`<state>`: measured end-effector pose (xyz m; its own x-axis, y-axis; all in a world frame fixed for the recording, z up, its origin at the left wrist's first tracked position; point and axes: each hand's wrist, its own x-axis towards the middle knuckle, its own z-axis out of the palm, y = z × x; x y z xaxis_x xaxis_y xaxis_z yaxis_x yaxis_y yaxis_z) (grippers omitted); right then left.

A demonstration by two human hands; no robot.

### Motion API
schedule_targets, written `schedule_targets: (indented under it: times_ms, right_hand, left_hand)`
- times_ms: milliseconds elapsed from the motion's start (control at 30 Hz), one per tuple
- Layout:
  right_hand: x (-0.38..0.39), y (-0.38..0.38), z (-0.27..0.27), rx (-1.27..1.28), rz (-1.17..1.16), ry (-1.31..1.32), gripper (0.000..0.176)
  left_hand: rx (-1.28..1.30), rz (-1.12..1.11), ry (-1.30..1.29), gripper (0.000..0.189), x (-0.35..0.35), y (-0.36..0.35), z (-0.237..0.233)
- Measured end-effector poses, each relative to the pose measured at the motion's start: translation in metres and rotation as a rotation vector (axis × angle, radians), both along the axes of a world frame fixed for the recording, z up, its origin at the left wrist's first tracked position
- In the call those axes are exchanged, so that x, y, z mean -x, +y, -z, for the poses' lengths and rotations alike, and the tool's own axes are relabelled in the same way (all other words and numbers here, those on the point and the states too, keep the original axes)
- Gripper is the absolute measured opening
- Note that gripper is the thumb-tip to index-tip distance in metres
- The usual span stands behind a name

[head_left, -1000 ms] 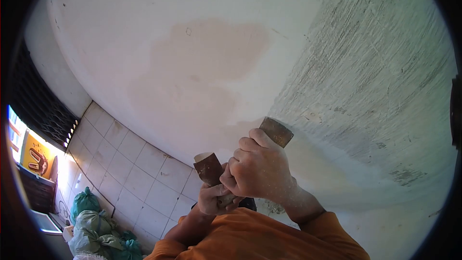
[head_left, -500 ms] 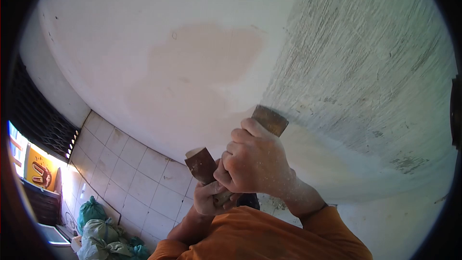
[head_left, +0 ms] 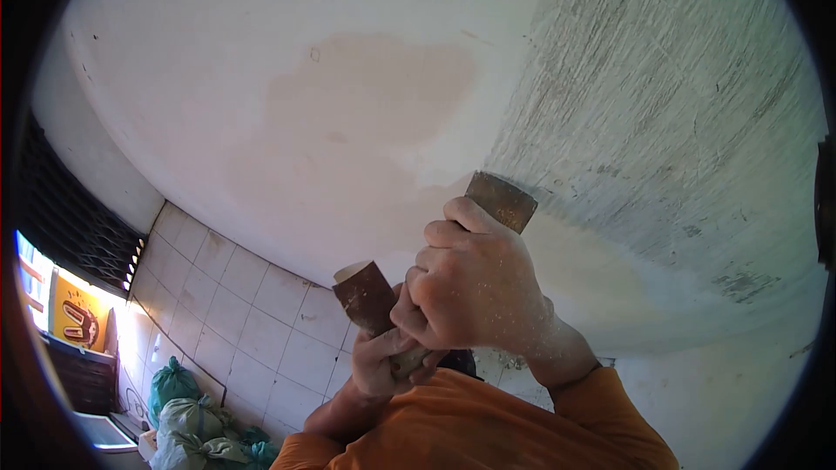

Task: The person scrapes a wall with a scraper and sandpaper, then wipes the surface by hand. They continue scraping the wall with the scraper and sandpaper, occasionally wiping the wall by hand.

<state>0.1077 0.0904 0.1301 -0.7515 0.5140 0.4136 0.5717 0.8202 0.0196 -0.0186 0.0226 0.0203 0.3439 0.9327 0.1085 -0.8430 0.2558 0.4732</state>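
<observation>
My right hand, dusted white, is wrapped round a scraper whose broad metal blade lies against the wall, at the lower edge of its rough, scored grey part. To the left and lower, my left hand grips the handle of a second scraper, with a brown blade pointing up and coated pale at its tip. The two hands are close together, and the right one partly covers the view between them. A beige patch marks the smooth white part of the wall.
A tiled floor runs along the wall's foot at the lower left. Tied green and white bags stand on it. Beyond are a dark metal lattice and a yellow sign.
My right hand and its scraper have moved slightly up and to the right along the wall. My left hand still holds its scraper, nearly in the same place.
</observation>
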Motion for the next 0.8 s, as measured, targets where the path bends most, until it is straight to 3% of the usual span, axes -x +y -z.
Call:
schedule_targets:
  times_ms: [33,233,533,600,800]
  right_hand:
    - [0.001,0.001,0.000,-0.017,0.004,0.013,0.022]
    - [0.005,0.004,-0.020,-0.121,-0.004,0.011,0.021]
    - [0.006,0.003,-0.024,-0.051,-0.033,0.000,0.023]
    - [0.005,0.002,-0.021,-0.038,-0.034,-0.027,0.023]
    - [0.007,0.002,-0.017,-0.059,0.004,-0.066,0.022]
  left_hand:
    - [0.026,0.036,-0.090,0.034,0.000,0.001,0.004]
    - [-0.047,0.011,-0.039,0.034,0.002,0.010,-0.020]
    - [0.056,0.012,-0.029,0.036,0.006,0.001,-0.030]
    - [-0.024,-0.091,0.094,0.036,0.001,-0.003,-0.022]
    - [0.055,0.019,-0.097,0.035,0.002,0.001,-0.013]
